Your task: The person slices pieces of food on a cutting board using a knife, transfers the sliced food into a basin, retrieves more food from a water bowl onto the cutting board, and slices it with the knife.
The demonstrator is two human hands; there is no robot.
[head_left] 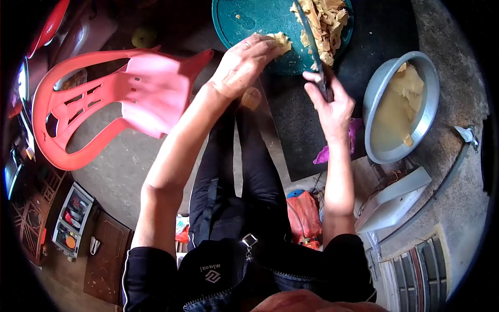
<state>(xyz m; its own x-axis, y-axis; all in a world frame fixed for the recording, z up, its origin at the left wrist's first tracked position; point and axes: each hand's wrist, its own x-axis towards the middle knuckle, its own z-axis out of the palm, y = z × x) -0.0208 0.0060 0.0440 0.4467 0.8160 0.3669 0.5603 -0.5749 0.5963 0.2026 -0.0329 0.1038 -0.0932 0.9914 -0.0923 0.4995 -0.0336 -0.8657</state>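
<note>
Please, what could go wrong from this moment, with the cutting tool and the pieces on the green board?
The knife in the right hand could slip and cut the left hand, whose fingers are at a pale yellow piece without protection. Also, the pile of pieces lies near the edge of the green board, so some might fall off.

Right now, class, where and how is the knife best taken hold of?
Probably by its dark handle, from the near side, where the right hand grips it: the long blade points away from the body, over the green board.
</note>
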